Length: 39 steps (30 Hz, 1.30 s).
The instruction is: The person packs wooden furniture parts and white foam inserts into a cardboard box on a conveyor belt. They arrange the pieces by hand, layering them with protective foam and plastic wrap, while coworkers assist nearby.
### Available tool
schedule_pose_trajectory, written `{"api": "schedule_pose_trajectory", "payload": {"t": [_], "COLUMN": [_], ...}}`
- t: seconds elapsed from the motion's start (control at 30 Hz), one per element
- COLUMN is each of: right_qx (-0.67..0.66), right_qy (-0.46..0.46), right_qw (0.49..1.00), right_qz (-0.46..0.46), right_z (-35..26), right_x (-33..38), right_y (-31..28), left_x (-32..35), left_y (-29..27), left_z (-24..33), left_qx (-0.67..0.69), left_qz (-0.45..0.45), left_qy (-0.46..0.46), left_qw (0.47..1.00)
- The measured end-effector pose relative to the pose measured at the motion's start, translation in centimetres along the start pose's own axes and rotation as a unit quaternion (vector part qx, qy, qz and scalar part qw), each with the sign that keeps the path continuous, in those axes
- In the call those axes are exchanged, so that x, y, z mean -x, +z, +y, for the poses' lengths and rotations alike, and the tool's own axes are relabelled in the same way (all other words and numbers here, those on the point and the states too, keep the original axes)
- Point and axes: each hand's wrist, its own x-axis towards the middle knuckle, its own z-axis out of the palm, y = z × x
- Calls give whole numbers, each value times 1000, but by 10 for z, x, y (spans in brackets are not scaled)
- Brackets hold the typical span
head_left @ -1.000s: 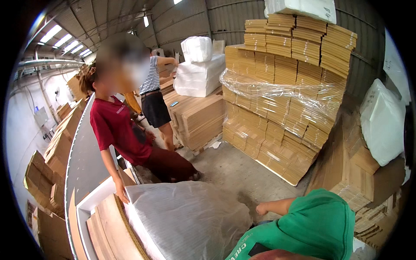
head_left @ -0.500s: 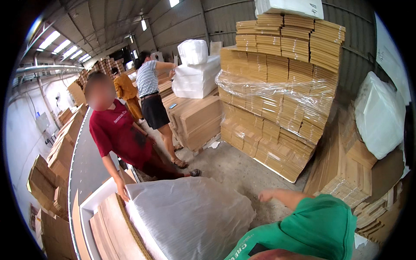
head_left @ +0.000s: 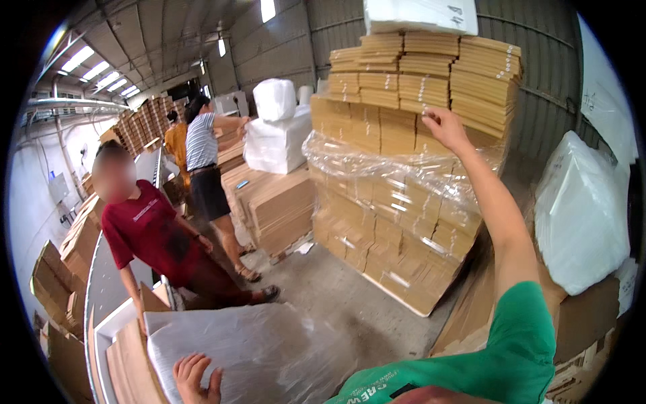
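Note:
My right hand [head_left: 445,126] is raised high on an outstretched arm in a green sleeve. Its fingers touch the edge of a bundle in the tall stack of flattened cardboard [head_left: 404,168], which is partly wrapped in clear film. My left hand [head_left: 195,378] lies flat with spread fingers on a bundle wrapped in grey plastic [head_left: 256,347] at the bottom of the view. Neither hand holds anything.
A person in a red shirt [head_left: 148,236] leans by a long conveyor table [head_left: 108,283] on the left. Two more people [head_left: 202,155] stand behind by lower cardboard stacks [head_left: 276,209]. White wrapped bundles [head_left: 582,209] sit at right and behind. Bare concrete floor [head_left: 336,289] lies between.
My right arm has swung up from low at the right to the cardboard stack. My left hand has come into view on the plastic-wrapped bundle.

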Motion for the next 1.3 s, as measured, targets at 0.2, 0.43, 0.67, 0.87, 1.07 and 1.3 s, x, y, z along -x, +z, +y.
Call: {"api": "schedule_pose_trajectory", "payload": {"t": [0.2,0.43,0.67,0.87,1.07,1.3], "right_qx": [147,313,421,479,479,377], "right_qy": [-89,-149,-235,-291,-301,-335], "right_qw": [983,926,853,795,789,842], "right_qz": [64,152,199,232,240,193], "right_z": [-4,6,0,-15,-6,-8], "right_x": [-98,-165,-203,-251,-277,-274], "right_y": [-93,-110,-73,-26,-5,-12], "left_x": [-120,-254,-408,-545,-639,-709], "left_y": [71,119,161,171,181,174], "left_z": [117,185,225,267,328,412], "left_qx": [33,83,99,149,241,250], "left_qz": [-100,-101,1,117,225,498], "left_qy": [228,393,533,588,577,548], "left_qw": [968,910,840,786,747,624]}}
